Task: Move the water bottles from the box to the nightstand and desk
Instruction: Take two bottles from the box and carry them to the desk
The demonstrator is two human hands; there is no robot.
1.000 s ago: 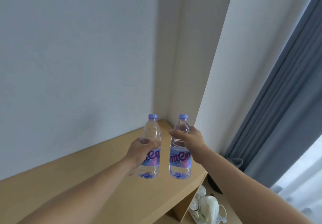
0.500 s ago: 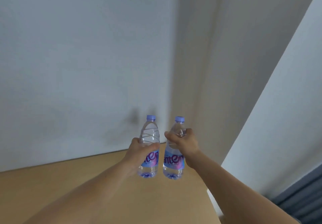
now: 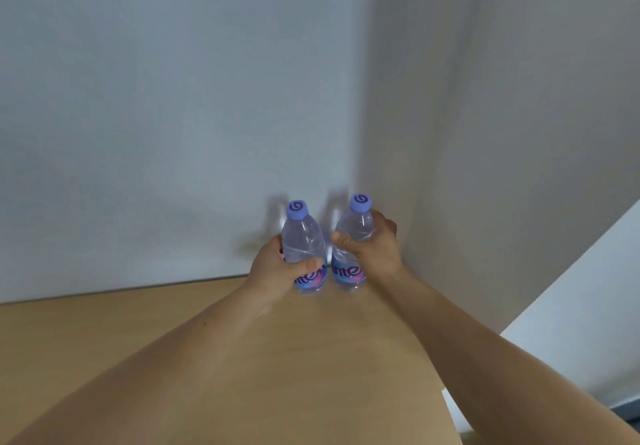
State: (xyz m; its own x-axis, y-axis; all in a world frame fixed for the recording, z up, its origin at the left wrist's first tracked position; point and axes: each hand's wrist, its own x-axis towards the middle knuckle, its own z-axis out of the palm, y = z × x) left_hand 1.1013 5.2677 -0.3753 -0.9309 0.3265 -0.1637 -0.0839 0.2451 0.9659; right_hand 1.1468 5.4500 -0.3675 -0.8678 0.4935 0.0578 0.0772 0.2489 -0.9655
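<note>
Two clear water bottles with purple caps and blue-pink labels stand upright side by side at the back corner of the light wooden desk [image 3: 104, 333]. My left hand [image 3: 273, 269] grips the left bottle [image 3: 303, 236] around its middle. My right hand [image 3: 375, 247] grips the right bottle [image 3: 353, 226] around its upper body. Both bottle bases appear to rest on the desk top, close to the wall. The box is out of view.
A white wall [image 3: 173, 115] runs along the back of the desk and meets a side wall [image 3: 502, 133] just right of the bottles. The desk's right edge [image 3: 450, 417] drops off at the lower right.
Both hands have carried the bottles forward and down to the desk's back corner; a second ago they hung above the desk. The view has swung left, so the curtain is gone.
</note>
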